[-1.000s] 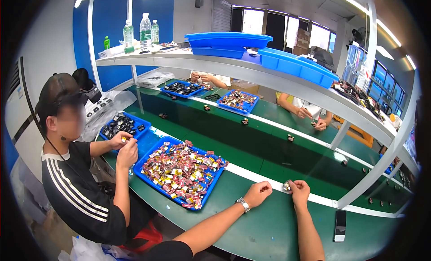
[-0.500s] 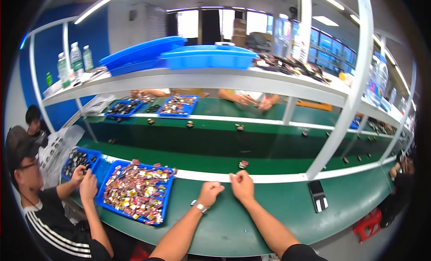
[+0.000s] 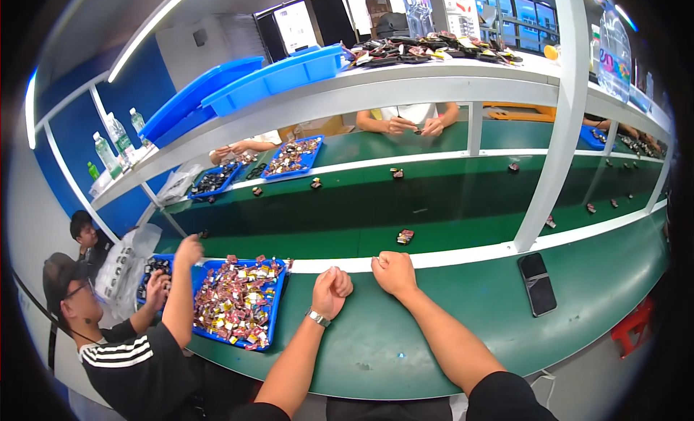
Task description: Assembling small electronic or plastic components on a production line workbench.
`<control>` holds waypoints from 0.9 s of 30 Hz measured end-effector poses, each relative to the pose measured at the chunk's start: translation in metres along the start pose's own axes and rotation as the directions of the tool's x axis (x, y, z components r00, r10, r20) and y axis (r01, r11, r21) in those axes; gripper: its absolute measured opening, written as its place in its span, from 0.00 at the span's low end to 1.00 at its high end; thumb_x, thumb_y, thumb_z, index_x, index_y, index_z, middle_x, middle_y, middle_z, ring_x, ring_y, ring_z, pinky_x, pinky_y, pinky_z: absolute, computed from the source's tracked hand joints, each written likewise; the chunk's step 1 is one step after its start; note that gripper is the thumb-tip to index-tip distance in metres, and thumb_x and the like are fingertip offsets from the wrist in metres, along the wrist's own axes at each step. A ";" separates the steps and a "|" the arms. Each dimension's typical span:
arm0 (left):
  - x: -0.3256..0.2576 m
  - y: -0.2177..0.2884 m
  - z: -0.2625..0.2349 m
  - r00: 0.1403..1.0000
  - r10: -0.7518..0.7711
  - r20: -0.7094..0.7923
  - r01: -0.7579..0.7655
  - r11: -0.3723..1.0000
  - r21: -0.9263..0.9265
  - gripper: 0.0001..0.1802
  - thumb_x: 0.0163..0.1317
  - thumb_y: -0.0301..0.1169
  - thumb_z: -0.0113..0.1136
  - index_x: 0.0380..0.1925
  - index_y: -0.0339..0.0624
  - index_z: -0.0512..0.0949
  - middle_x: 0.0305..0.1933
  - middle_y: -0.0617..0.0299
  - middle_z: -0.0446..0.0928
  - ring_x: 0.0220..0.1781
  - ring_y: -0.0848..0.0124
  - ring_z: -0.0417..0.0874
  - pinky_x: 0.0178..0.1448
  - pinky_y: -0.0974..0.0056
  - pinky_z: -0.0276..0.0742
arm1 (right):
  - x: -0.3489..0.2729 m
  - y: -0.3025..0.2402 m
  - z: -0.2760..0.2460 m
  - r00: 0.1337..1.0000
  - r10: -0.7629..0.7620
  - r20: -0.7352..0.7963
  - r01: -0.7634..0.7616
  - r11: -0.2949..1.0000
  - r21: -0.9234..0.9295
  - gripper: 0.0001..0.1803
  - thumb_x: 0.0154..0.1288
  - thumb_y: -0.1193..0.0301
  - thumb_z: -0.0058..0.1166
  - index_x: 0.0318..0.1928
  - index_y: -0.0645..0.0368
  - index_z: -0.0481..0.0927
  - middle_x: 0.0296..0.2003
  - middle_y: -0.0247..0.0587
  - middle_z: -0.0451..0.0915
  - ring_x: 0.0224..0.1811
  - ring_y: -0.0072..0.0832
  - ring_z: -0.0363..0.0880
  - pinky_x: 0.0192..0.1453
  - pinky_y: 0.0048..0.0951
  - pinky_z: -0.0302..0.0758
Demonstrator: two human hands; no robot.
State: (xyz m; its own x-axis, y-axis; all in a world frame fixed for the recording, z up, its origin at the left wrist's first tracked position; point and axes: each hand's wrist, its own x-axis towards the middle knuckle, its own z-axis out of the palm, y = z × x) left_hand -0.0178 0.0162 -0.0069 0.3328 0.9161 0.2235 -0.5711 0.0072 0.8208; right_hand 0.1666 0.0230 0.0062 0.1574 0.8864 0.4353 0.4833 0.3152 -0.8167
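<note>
From afar, I see a small component [image 3: 405, 237] just beyond my fisted right hand [image 3: 395, 273], farther from my curled left hand [image 3: 332, 291].

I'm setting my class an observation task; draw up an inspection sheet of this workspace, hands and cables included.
Surface: green worktop with a few light specks, bordered by a white rail.
Job's things: blue tray heaped with small red, white and yellow parts; a similar part beyond the rail.
Clutter: dark phone on the worktop; dark items heaped on the shelf.
Hands: left hand curled, right hand in a fist; any contents hidden.
Cables: apparently a thin white cord, lower right.
Surroundings: co-worker at left; another person's hands opposite.
</note>
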 end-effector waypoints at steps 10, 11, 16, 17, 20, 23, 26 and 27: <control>-0.003 0.002 -0.001 1.000 -0.001 0.000 0.001 0.996 0.088 0.28 0.71 0.50 0.46 0.55 0.35 0.68 0.55 0.42 0.75 0.52 0.54 0.80 0.52 0.55 0.77 | -0.002 0.003 0.010 1.000 0.004 -0.002 -0.004 0.998 0.069 0.18 0.54 0.67 0.57 0.15 0.62 0.67 0.15 0.51 0.71 0.19 0.50 0.71 0.24 0.44 0.67; -0.004 0.002 0.001 1.000 0.001 -0.010 0.000 0.995 0.096 0.28 0.70 0.51 0.46 0.55 0.35 0.68 0.56 0.42 0.75 0.53 0.54 0.80 0.52 0.55 0.77 | -0.003 0.004 0.011 1.000 0.010 0.002 -0.011 0.998 0.068 0.18 0.54 0.66 0.57 0.15 0.62 0.68 0.16 0.51 0.72 0.19 0.51 0.71 0.24 0.45 0.68; -0.003 0.008 0.009 0.995 -0.068 -0.075 0.076 0.989 0.123 0.31 0.53 0.15 0.45 0.61 0.37 0.63 0.58 0.40 0.73 0.53 0.51 0.80 0.54 0.54 0.77 | -0.004 -0.005 0.002 0.981 0.093 0.169 -0.093 0.996 -0.008 0.12 0.54 0.66 0.52 0.20 0.60 0.75 0.21 0.52 0.77 0.27 0.53 0.77 0.33 0.48 0.75; -0.001 0.006 0.011 0.992 -0.088 -0.092 0.097 0.990 0.102 0.35 0.48 0.12 0.41 0.61 0.37 0.63 0.59 0.40 0.72 0.54 0.51 0.80 0.55 0.55 0.78 | -0.003 -0.004 -0.002 0.977 0.111 0.181 -0.114 0.993 0.004 0.12 0.54 0.66 0.51 0.20 0.61 0.75 0.22 0.53 0.77 0.28 0.54 0.77 0.33 0.48 0.75; 0.002 0.000 0.020 0.986 -0.136 -0.100 0.143 0.988 0.065 0.39 0.42 0.08 0.38 0.61 0.36 0.62 0.59 0.40 0.71 0.54 0.50 0.80 0.55 0.55 0.79 | -0.005 0.006 -0.008 0.979 0.125 0.162 -0.127 0.992 0.001 0.12 0.54 0.66 0.51 0.21 0.61 0.75 0.23 0.54 0.77 0.28 0.54 0.77 0.33 0.48 0.74; 0.000 0.002 0.016 0.984 -0.104 -0.147 0.117 0.989 0.085 0.25 0.45 0.08 0.38 0.44 0.32 0.72 0.58 0.39 0.73 0.55 0.49 0.79 0.54 0.52 0.81 | -0.004 0.013 0.010 0.997 0.022 0.074 -0.026 0.998 0.057 0.16 0.54 0.65 0.54 0.18 0.64 0.69 0.19 0.55 0.72 0.22 0.51 0.71 0.26 0.47 0.66; -0.002 0.006 -0.003 0.985 -0.072 -0.157 0.096 0.984 0.149 0.15 0.52 0.11 0.41 0.12 0.40 0.64 0.52 0.39 0.77 0.54 0.50 0.81 0.53 0.53 0.82 | -0.003 0.001 0.013 0.982 0.084 0.172 -0.090 0.996 0.029 0.14 0.54 0.65 0.52 0.21 0.63 0.72 0.23 0.56 0.75 0.27 0.55 0.74 0.31 0.49 0.71; -0.005 0.009 -0.009 0.986 -0.058 -0.154 0.083 0.983 0.161 0.14 0.53 0.12 0.42 0.14 0.40 0.65 0.52 0.38 0.77 0.54 0.48 0.81 0.52 0.52 0.81 | 0.001 -0.010 0.011 0.951 0.151 0.268 -0.156 0.988 -0.003 0.13 0.55 0.65 0.50 0.23 0.62 0.75 0.26 0.57 0.78 0.32 0.57 0.76 0.36 0.51 0.75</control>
State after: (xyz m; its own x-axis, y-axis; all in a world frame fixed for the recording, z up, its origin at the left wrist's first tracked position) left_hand -0.0316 0.0151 -0.0054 0.2456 0.9651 0.0915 -0.4130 0.0188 0.9105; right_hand 0.1522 0.0243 0.0107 -0.0084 0.9819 0.1892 0.4550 0.1723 -0.8737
